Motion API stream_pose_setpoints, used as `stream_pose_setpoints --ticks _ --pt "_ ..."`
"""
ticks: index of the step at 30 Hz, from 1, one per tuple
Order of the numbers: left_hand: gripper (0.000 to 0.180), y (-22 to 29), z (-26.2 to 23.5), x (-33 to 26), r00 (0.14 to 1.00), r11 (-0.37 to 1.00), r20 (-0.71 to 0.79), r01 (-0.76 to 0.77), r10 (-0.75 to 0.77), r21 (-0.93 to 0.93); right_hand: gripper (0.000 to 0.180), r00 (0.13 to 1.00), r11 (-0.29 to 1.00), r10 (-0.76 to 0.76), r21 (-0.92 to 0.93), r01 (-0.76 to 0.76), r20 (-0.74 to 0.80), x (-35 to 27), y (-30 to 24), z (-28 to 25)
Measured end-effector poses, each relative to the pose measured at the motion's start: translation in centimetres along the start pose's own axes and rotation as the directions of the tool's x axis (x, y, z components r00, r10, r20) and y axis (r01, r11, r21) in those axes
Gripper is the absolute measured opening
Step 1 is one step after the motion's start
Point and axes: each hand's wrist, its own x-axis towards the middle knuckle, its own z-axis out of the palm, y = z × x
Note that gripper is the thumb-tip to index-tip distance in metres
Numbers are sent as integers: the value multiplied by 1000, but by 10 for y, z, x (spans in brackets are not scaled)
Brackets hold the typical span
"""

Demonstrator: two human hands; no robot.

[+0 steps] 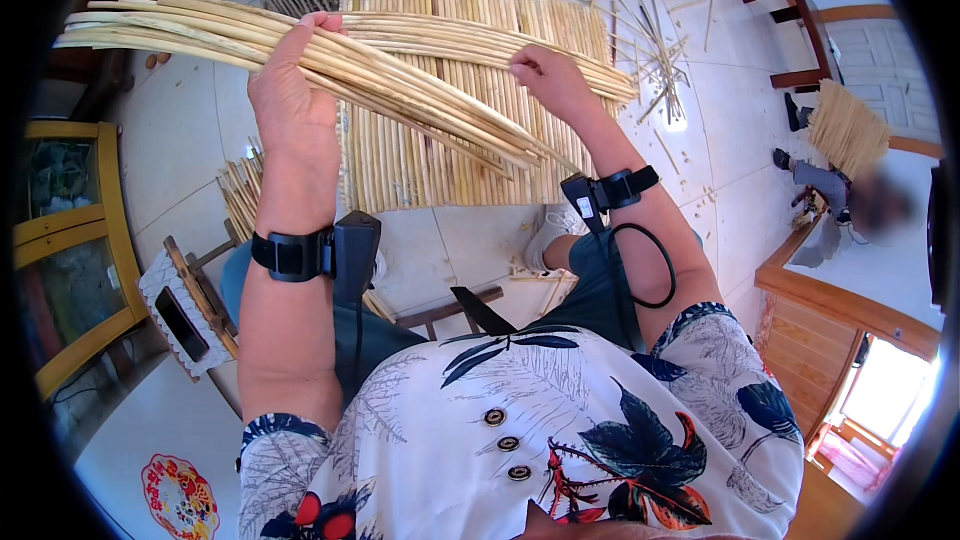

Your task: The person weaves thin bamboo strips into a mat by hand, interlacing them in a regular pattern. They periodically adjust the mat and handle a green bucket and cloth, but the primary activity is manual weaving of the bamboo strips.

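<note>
A: Left hand (292,100) is clenching the reed bundle (330,65), held slanting above the woven reed mat (450,170) on the floor.

B: Right hand (548,80) is pinching stalks; better drawing one at a time, keeping ends level.

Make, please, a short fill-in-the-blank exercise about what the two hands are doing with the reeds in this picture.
1. The left hand grips a ____ of long pale reeds.
2. The right hand touches the reeds over a woven reed ____ on the floor.
3. Each wrist wears a ____ strap with a small device.
4. The person's shirt is white with a leaf print and closes with ____.

Missing words: bundle; mat; black; buttons
</note>
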Motion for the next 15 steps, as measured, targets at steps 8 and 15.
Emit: stream_pose_setpoints --ticks 8,15 --pt "28 11 -2 6 994 992 15 -109 111 -65 22 997 878 -66 -477 38 -41 3 60 14" --pt "34 18 -6 11 991 990 20 -135 136 -25 16 998 835 35 -550 0 52 -5 62 20"
